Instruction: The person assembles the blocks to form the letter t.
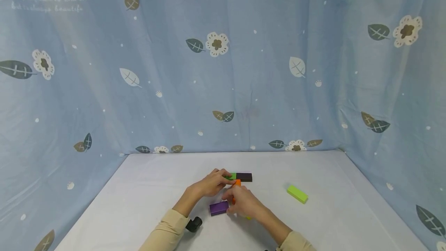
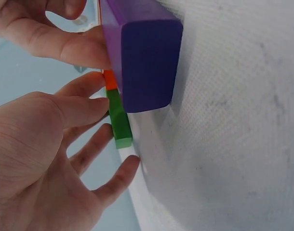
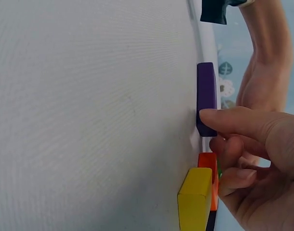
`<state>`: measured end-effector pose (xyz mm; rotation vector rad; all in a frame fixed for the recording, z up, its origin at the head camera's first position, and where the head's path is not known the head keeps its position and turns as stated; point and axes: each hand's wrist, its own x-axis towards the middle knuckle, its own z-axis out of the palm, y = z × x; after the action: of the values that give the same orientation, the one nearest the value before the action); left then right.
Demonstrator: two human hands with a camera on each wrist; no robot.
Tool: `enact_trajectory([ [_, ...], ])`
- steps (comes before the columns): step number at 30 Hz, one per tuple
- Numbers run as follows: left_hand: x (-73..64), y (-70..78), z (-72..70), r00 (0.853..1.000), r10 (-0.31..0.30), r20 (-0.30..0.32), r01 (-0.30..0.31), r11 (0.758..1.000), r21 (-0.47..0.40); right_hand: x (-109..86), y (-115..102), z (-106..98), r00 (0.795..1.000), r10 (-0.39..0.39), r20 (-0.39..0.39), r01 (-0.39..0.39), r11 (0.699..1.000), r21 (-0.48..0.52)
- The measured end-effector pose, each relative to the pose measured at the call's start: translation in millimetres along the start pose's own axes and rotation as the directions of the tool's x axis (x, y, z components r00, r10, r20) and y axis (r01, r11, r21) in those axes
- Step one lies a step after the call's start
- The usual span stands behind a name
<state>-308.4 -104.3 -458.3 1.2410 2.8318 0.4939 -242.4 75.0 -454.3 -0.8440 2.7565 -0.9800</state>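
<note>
And here's the purple block (image 1: pixel 218 208), lying on the white tabletop (image 1: pixel 156 189) nearer the person than the green block (image 2: pixel 119 115) and black block (image 1: pixel 244 177), which sit end to end. Right hand (image 1: pixel 243 202) is right at it: thumb across the block's near end in the right wrist view, other fingers bent, a partly closed grip, and whether it truly has hold of anything, I can't tell from here. Left hand (image 1: pixel 210 183) has its fingers spread and fairly straight, a loose grip clamped on nothing, tips about the green block and the orange block (image 1: pixel 238 182); actual contact is hard to call. The yellow block (image 3: pixel 195 202) pokes out beside the orange one, and a lime block (image 1: pixel 297 194) lies well apart to the right. Now, the handling: that purple piece looks rigid, crisp-edged and smooth, so I'd judge it light, tough and perhaps a touch slick under dry fingertips. Best purchase? Thumb and forefinger across the two long sides, near the middle for balance; a pinch at one end could let it swivel or nudge its neighbours.
</note>
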Motion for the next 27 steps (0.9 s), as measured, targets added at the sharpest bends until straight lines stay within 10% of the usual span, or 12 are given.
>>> enact_trajectory([
  [27, 1.7, 0.9, -1.1, 1.000, -0.013, 0.011, 0.014, 0.999, -0.042, 3.8, 3.7, 0.5, 0.996, -0.053, 0.075, 0.053, 0.999, 0.000],
])
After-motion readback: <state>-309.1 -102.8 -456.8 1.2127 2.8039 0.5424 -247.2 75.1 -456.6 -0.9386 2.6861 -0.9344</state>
